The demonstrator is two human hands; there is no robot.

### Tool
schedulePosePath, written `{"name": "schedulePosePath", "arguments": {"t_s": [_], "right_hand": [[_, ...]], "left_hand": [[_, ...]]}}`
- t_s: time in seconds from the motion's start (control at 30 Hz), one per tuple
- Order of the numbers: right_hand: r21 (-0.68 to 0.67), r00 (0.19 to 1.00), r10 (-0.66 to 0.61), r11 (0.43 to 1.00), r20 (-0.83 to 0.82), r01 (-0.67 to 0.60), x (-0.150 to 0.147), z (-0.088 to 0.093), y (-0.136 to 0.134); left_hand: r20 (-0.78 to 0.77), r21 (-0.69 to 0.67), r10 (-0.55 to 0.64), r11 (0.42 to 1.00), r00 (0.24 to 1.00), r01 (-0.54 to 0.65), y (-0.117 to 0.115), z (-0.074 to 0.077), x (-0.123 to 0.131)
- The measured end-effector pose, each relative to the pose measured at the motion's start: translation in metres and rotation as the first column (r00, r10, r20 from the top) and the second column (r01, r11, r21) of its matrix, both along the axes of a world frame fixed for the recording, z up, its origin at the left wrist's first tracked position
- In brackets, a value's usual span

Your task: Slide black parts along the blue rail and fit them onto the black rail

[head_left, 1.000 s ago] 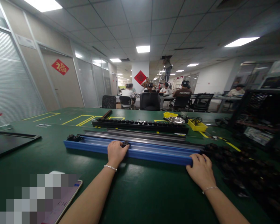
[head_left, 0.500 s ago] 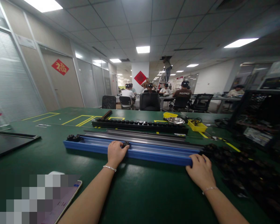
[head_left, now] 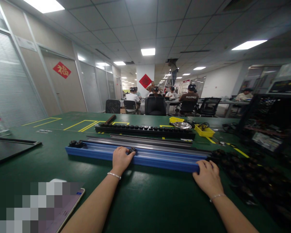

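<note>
A long blue channel-shaped rail (head_left: pixel 157 161) lies across the green table in front of me, slightly slanted. Midway along it, my left hand (head_left: pixel 121 160) is closed on a small black part (head_left: pixel 132 150) sitting in the channel; the fingers partly cover it. My right hand (head_left: pixel 208 174) grips the rail's right end, thumb on the near side and fingers over the top. At the rail's left end sit a few more black parts (head_left: pixel 75 144), apart from my hands.
Behind the rail lie metal strips (head_left: pixel 145 142) and a long black bar (head_left: pixel 145 131) topped with small parts. Black parts (head_left: pixel 262 174) are heaped at right. A yellow bin (head_left: pixel 204 130), metal dish (head_left: pixel 182 125), phone (head_left: pixel 70 207) and black tray (head_left: pixel 12 149) also lie there.
My left hand and the small black part have shifted very slightly to the right along the blue rail. My right hand keeps its place on the rail's end.
</note>
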State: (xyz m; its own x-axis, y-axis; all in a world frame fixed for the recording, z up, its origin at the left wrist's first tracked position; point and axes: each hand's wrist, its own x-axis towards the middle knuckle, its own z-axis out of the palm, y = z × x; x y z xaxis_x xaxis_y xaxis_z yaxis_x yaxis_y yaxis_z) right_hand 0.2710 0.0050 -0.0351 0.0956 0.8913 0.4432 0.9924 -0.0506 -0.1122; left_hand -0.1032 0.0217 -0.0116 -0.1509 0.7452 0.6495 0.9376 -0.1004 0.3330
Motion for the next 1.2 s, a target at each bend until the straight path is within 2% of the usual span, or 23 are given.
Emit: {"name": "schedulePosePath", "arguments": {"t_s": [0.8,1.2], "right_hand": [[0.045,1.000,0.008,0.999,0.001,-0.008,-0.0012,0.0020,-0.0027],[0.046,1.000,0.007,0.999,0.017,-0.008,-0.0012,0.0010,-0.0021]], "left_hand": [[-0.036,-0.014,-0.055,0.998,0.998,0.054,-0.0015,0.0039,0.0095],[-0.023,0.010,-0.114,0.993,0.993,0.114,0.0012,-0.0002,0.0087]]}}
